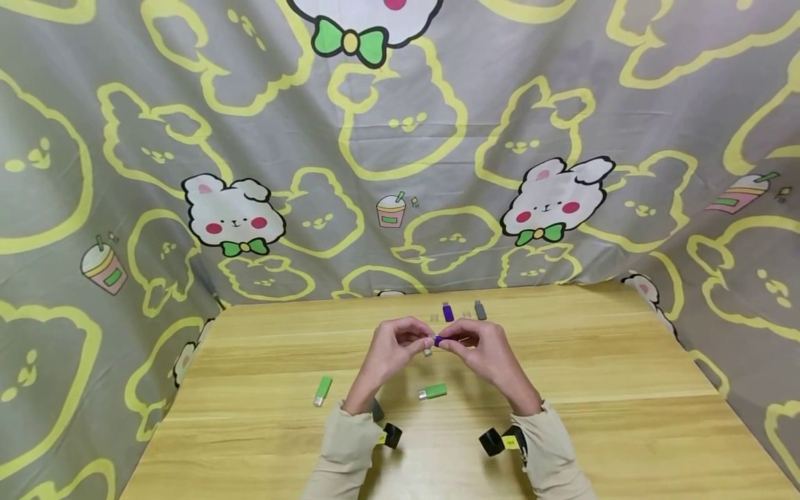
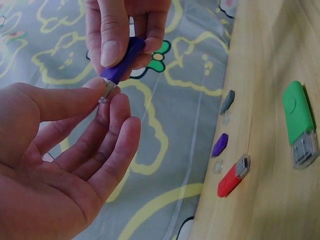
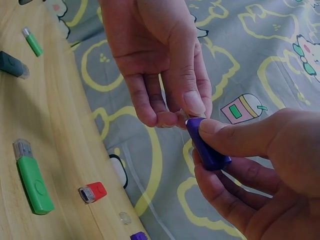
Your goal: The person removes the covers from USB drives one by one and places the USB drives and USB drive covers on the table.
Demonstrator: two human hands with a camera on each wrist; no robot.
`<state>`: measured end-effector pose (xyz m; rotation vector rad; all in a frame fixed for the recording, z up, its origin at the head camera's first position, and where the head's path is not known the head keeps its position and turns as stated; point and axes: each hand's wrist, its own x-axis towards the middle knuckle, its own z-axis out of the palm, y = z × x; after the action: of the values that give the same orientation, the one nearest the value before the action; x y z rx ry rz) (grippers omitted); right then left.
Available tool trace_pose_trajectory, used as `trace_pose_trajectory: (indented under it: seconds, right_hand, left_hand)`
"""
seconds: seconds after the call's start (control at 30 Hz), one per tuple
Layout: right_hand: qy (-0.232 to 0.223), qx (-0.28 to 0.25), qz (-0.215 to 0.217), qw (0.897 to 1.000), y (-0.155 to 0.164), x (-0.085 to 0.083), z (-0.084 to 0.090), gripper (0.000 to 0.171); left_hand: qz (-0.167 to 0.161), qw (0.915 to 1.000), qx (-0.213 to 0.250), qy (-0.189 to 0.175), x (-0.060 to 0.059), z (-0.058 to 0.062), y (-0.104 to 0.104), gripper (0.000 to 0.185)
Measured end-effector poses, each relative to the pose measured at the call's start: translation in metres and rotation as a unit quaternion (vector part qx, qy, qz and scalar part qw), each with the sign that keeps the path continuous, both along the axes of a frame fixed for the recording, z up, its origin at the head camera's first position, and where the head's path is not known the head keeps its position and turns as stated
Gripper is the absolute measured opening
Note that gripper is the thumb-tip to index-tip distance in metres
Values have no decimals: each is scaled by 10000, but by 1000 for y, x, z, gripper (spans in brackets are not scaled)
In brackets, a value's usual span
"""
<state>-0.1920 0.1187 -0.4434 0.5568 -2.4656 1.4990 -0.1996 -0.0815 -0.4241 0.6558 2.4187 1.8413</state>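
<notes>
Purple USB stick (image 3: 207, 145) pinched in my right hand (image 1: 484, 351), held over tabletop (image 1: 625, 417) middle, nearer far edge. Left hand (image 1: 390, 351) fingertips nip its metal plug/clear cap. Light, stiff, slick plastic, so grip the flat sides.

Green drives (image 1: 432, 392); wooden table (image 1: 625, 389)

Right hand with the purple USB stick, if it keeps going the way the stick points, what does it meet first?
Most likely the left hand's fingertips: the purple USB stick in the right hand aims its metal end straight at them, already touching or nearly so. Depth beyond is unclear.
</notes>
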Motion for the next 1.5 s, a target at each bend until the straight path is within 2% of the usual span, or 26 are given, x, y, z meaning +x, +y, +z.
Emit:
trace_pose_trajectory:
  seconds: [0.1, 0.2, 0.4, 0.63, 0.83, 1.03, 1.13, 1.33, 1.43, 1.5]
  right_hand:
    - [28, 2, 13, 10000, 0, 0, 1, 9]
    - [44, -39, -7, 10000, 0, 0, 1, 9]
    - [18, -58, -28, 10000, 0, 1, 2, 8]
    - [153, 86, -91, 9998, -2, 3, 5, 9]
    - [119, 185, -213, 9995, -2, 5, 5, 10]
    - [-184, 162, -624, 9977, 18, 8, 9, 7]
    - [-250, 66, -737, 9969, 28, 8, 9, 8]
    - [29, 112, -523, 9986, 26, -3, 2, 17]
    - [211, 306, -557, 9978, 19, -10, -4, 18]
    - [178, 364, -596, 9974, 14, -18, -6, 16]
  left_hand:
    - [133, 9999, -67, 22, -6, -11, 0, 4]
    - [164, 9998, -51, 103, -8, -17, 0, 4]
    - [94, 9998, 6, 175, -10, -18, -3, 4]
    - [99, 9993, -257, 256, -8, -14, -5, 5]
    - [116, 9994, -258, 211, -9, -16, -4, 2]
    - [703, 9974, -104, 109, -12, -17, -31, 4]
    - [823, 9966, 87, -27, -14, -16, -46, 6]
    - [1049, 9942, 215, -29, -18, -13, -63, 7]
    - [1231, 9919, 306, 15, -19, -13, -69, 7]
    - [1311, 9908, 320, 69, -21, -13, -71, 7]
